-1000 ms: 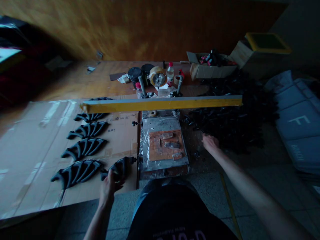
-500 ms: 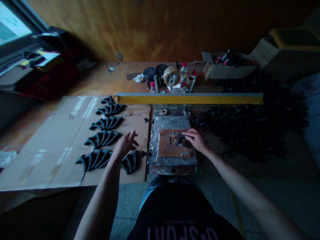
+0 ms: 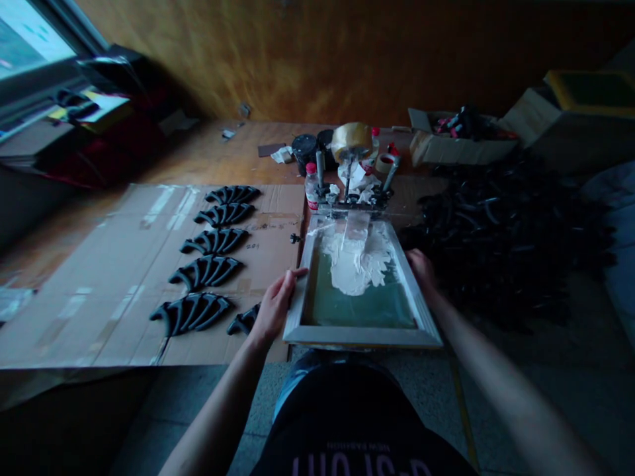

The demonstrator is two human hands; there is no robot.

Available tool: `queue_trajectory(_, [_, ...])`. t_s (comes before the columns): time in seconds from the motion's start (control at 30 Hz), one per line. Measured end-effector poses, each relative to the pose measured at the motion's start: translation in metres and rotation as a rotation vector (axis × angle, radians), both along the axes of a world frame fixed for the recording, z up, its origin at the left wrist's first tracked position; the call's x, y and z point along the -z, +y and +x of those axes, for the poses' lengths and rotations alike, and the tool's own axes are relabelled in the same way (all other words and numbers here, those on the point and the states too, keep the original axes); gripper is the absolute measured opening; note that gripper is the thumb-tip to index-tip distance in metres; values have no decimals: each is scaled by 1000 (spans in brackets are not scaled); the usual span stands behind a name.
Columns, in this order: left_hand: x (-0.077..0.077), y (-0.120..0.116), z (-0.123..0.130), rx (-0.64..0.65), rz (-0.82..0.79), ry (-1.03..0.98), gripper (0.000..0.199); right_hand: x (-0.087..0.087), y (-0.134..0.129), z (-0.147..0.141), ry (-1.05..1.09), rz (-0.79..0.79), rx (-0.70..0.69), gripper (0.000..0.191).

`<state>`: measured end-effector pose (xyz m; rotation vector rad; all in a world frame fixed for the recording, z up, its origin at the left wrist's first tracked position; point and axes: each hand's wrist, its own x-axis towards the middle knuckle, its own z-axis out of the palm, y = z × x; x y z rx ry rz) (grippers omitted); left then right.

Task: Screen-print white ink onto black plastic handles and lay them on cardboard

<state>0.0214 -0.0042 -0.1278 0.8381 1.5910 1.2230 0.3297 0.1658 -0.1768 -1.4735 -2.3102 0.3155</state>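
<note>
Screen-printing frame [image 3: 364, 336], pale paste [image 3: 350, 277] on green mesh [image 3: 362, 311]; we see left hand [image 3: 274, 305] gripping left edge, right hand [image 3: 423, 270] at right edge, fingers partly hidden, closure unclear.

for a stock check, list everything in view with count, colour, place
bench: one, brown, centre
cardboard: one, brown, left
curved part groups: six, black, on the cardboard
frame: one, silver, front centre
panel: one, green, inside the frame
paste: one patch, whitish, on the panel
heap: one, black, right
roll: one, yellowish, behind the frame
bottles: two, clear, behind the frame
tubs: two, black, back
open box: one, brown, back right
window: one, pale, upper left
left hand: one, bare, frame's left edge
right hand: one, bare, frame's right edge
</note>
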Motion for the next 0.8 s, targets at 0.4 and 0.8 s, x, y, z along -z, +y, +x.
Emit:
queue_trajectory(0.4, [109, -4, -2, 49, -193, 93, 70, -25, -21, -95, -234, 27, -504, 7])
queue_trajectory(0.8, [98, -3, 3, -2, -186, 85, 69, -13, -52, -67, -125, 212, -716, 20])
